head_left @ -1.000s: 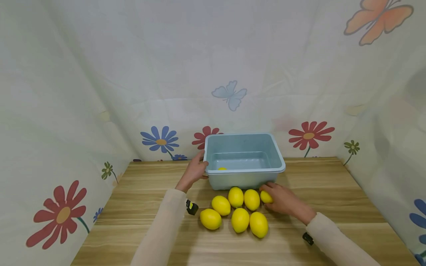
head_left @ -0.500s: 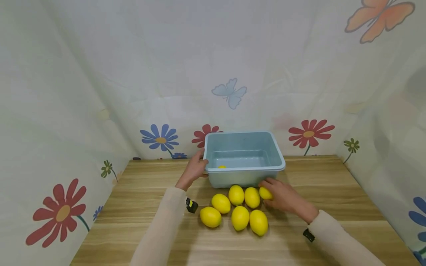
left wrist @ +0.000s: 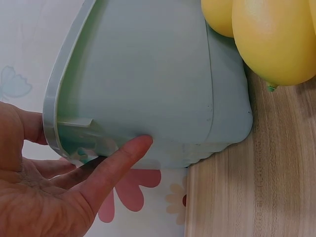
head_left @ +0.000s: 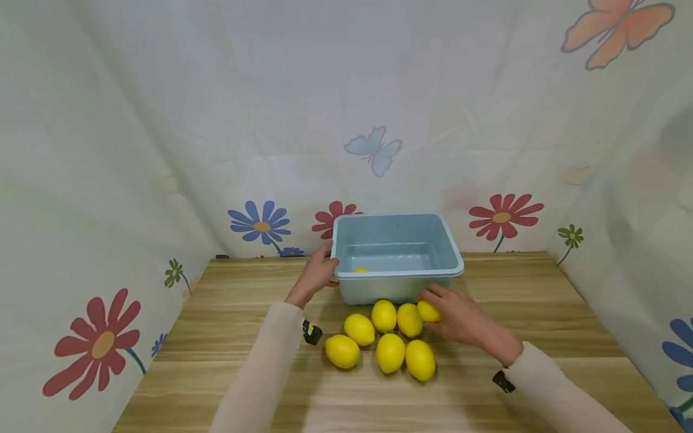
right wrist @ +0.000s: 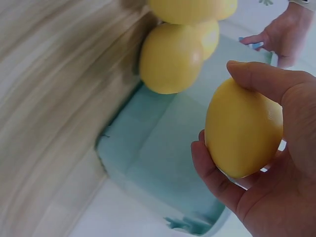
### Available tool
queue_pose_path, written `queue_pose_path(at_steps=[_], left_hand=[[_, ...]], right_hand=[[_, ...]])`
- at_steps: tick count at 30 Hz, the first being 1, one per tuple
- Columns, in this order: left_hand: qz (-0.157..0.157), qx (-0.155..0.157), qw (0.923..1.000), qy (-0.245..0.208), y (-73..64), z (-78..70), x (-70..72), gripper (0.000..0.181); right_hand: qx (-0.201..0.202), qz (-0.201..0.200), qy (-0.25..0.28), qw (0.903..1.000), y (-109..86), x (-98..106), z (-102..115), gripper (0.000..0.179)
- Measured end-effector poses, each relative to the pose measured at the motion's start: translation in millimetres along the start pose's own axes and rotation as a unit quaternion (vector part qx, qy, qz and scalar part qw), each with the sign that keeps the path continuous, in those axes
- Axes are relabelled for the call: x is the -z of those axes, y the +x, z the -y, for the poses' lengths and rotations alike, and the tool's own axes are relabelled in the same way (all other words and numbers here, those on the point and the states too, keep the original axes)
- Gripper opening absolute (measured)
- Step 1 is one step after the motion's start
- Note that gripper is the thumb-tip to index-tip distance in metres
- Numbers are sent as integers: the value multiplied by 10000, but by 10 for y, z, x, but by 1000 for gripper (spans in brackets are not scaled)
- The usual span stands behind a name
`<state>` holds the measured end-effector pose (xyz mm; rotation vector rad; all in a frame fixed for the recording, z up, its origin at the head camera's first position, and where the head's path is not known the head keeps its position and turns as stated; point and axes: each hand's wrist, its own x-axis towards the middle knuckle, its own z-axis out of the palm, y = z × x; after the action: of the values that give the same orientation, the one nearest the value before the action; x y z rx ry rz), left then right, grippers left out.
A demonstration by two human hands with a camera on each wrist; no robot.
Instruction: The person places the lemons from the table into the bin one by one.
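My right hand [head_left: 462, 317] holds a lemon [right wrist: 244, 129] between thumb and curled fingers, just in front of the blue plastic basin [head_left: 400, 288]. In the right wrist view this lemon is apart from the other lemons [right wrist: 172, 58]. My left hand [head_left: 316, 276] grips the basin's left side at the rim. One finger [left wrist: 121, 160] lies against the outer wall in the left wrist view, and part of the grip is hidden behind the rim. Several lemons [head_left: 391, 353] lie on the table before the basin. Inside it, the top of one lemon [head_left: 361, 270] shows above the front rim.
The wooden table [head_left: 227, 373] reaches back to a hanging cloth [head_left: 281, 120] printed with flowers and butterflies. More of this cloth closes in both sides. The basin stands near the table's back edge.
My right hand has raised its lemon slightly from beside the row and moved a little left toward the basin. The left hand keeps its place on the rim.
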<state>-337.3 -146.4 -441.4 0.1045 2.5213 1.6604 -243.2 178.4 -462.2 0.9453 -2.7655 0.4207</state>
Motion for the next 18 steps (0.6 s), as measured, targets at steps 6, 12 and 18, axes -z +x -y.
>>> queue_pose_path(at_steps=[6, 12, 18], left_hand=[[-9, -48, 10000, -35, 6, -1, 0, 58], [16, -81, 10000, -49, 10, 0, 0, 58], [77, -96, 9998, -152, 17, 22, 7, 61]], right_hand=[[145, -72, -78, 9998, 18, 119, 85, 51], [396, -382, -134, 9984, 53, 248, 141, 53], [493, -541, -224, 9971, 81, 312, 148, 53]])
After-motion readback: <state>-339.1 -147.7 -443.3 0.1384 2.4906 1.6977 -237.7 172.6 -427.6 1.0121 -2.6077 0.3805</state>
